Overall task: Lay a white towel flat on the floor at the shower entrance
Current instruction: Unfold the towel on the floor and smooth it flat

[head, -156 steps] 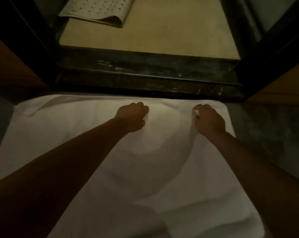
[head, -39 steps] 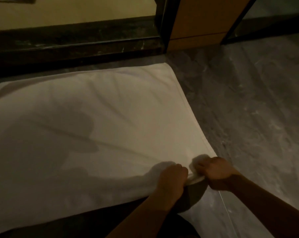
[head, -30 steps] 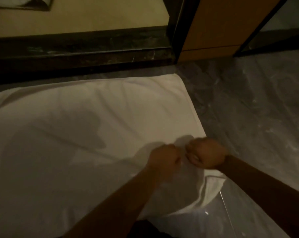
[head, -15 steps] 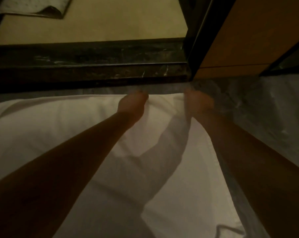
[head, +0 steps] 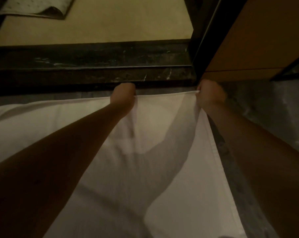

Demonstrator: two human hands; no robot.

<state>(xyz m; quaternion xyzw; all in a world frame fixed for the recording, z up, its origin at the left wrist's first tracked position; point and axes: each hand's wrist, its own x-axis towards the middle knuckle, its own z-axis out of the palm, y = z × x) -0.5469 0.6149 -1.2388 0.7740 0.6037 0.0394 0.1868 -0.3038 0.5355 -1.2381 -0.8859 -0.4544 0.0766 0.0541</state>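
**A:** Where does the towel (head: 162, 152) lie?

**B:** It is spread on the grey floor (head: 274, 109) just in front of the sill (head: 93, 66) of the shower. Its far edge runs along the sill, with a thin strip of floor between them.

**A:** And the hands?

**B:** Both are at that far edge. The right hand (head: 209, 96) pinches the corner nearest the sill's right end, below the wooden panel (head: 257, 40), with its fingers (head: 201, 87) curled tight on the hem. The left hand (head: 124, 95) is bunched over the edge further left. Its fingertips are hidden, but it seems to grip the cloth.

**A:** Why hold it so?

**B:** I'd say to draw the edge taut and square it to the sill, since the cloth between the hands runs straight.

**A:** What has changed?

**B:** Half a second ago the hands sat closer together. Now they are wider apart and nearer the sill. A second ago they worked the corner far from the sill. The mat (head: 37, 7) beyond the sill lies as before.
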